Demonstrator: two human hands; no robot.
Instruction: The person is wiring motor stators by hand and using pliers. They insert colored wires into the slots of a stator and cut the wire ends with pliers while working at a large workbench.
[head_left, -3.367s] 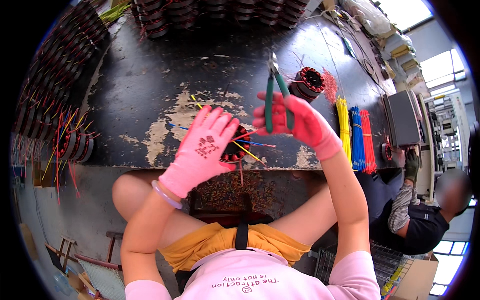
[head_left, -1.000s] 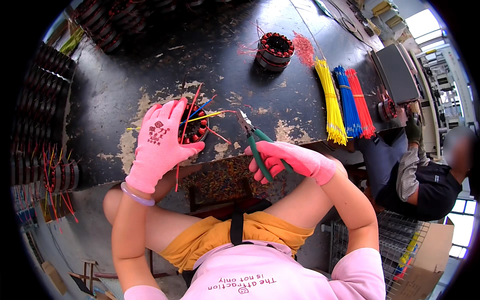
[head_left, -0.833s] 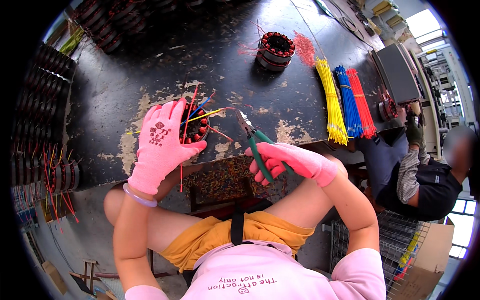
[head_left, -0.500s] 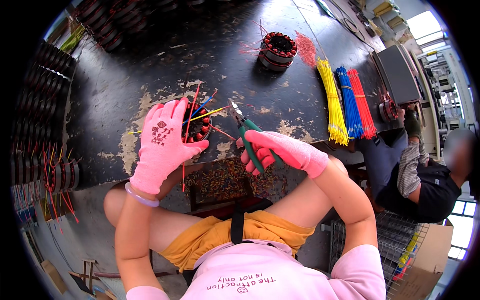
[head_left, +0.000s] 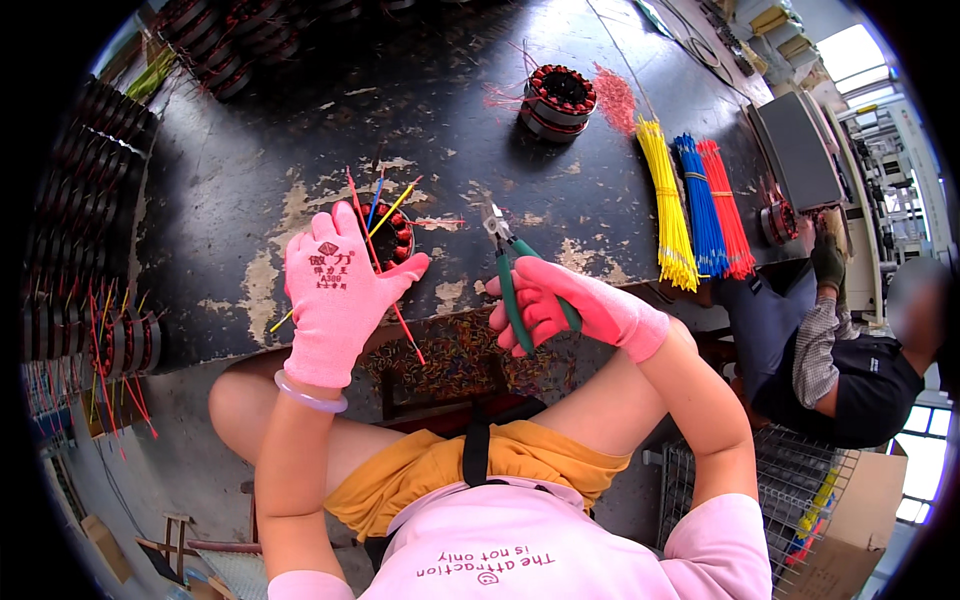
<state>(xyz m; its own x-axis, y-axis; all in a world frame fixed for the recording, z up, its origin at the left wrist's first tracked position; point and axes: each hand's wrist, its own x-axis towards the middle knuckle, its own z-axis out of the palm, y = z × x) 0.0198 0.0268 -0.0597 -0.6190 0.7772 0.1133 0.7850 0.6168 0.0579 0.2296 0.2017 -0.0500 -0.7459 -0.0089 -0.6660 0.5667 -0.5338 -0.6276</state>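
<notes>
Pliers (head_left: 508,268) have drawn back from the stator (head_left: 392,240); left hand (head_left: 335,295) clamps it, right hand (head_left: 560,305) grips the handles, so steady each wire before cutting.

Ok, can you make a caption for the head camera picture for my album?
Left hand in a pink glove grips a wired coil; right hand holds green-handled cutters.

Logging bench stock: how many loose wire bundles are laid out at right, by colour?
Yellow bundle: 1
Blue bundle: 1
Red bundle: 1
Total: 3, side by side on the bench, right of the right hand with the cutters.
</notes>
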